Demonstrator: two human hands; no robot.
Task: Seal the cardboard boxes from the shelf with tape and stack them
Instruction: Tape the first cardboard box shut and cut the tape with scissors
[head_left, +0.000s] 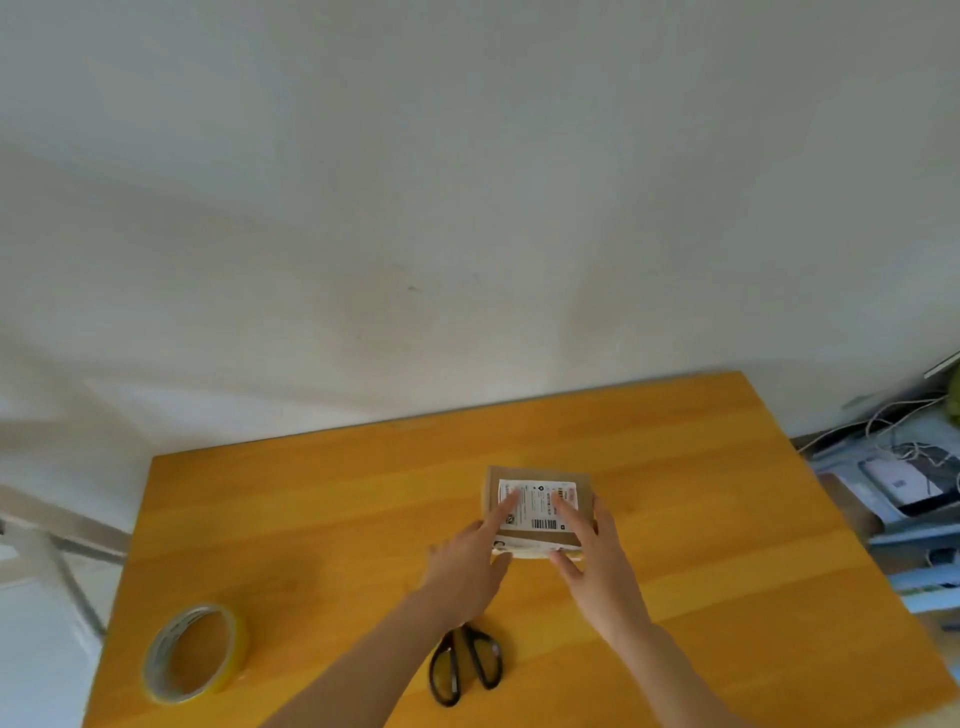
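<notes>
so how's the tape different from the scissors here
The tape is a pale yellowish ring. The scissors have two black handle loops. The tape lies at the near left of the table, away from both arms, while the scissors lie near the middle, with their blades hidden under the left forearm. Both rest flat on the table and nobody is holding them.

Ahead of me a plain off-white wall rises behind the orange-yellow wooden surface, and a cluttered pale shelf strewn with white cables sits to my right.
</notes>
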